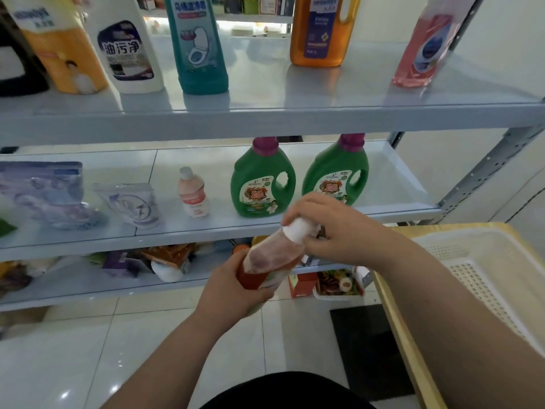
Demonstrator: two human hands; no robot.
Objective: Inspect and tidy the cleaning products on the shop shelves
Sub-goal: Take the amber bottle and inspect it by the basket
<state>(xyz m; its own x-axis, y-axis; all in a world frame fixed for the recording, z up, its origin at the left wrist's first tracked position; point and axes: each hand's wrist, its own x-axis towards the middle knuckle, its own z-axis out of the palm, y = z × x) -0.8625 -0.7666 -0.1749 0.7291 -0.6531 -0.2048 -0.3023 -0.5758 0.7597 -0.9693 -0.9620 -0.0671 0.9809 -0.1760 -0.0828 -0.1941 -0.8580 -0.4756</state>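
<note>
I hold a red bottle (267,262) with a white cap tilted in front of the shelves. My left hand (233,286) grips its lower body. My right hand (330,228) curls around the white cap at its top. Behind them, on the middle shelf (182,234), stand two green detergent jugs (262,180) (336,169) with purple caps and a small pink bottle (193,193). The upper shelf (265,116) carries a yellow bottle (62,45), a white bottle (126,45), a teal toilet cleaner (199,48), an amber jug (320,31) and a pink bottle (424,51).
Two refill pouches (44,193) (131,203) lie at the left of the middle shelf. The bottom shelf holds several mixed packets (165,261). A white perforated basket (483,273) sits on a wooden-edged surface at my right. A dark mat (365,349) lies on the tiled floor.
</note>
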